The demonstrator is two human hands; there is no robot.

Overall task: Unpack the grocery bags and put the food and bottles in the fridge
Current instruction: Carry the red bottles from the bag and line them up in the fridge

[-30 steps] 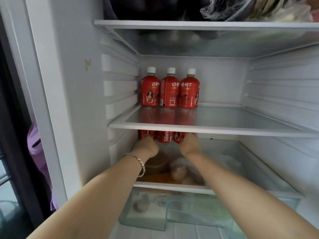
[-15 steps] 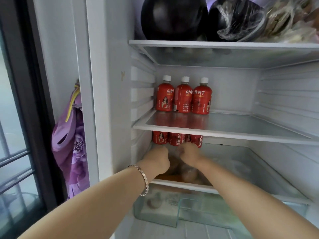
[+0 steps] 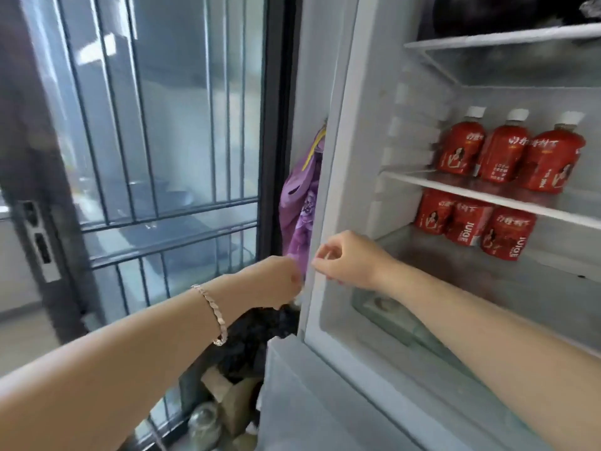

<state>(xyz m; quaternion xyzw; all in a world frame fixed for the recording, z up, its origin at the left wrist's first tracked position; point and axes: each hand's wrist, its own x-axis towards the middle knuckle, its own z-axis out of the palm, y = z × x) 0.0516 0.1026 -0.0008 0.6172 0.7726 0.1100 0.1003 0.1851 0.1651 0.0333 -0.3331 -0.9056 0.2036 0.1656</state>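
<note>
Three red juice bottles (image 3: pixel 500 154) with white caps stand in a row on a fridge shelf (image 3: pixel 432 182). Below it, three more red juice bottles (image 3: pixel 465 221) stand on the shelf underneath. My right hand (image 3: pixel 348 258) hovers in front of the fridge's left wall (image 3: pixel 338 157), fingers loosely curled and holding nothing. Just left of the fridge is my left hand (image 3: pixel 276 281), wearing a bracelet at the wrist; its fingers are curled away from view and nothing shows in it.
A purple flowered bag (image 3: pixel 302 203) hangs beside the fridge. Under my left hand sit a black bag (image 3: pixel 260 327), some cardboard (image 3: pixel 227 395) and a glass jar (image 3: pixel 205 424). A barred glass door (image 3: pixel 162 125) fills the left. Dark round items (image 3: pixel 487 11) rest on the top shelf.
Both hands have let go of the lower row of bottles and pulled back out of the fridge to the left. My view has swung left toward the glass door.
</note>
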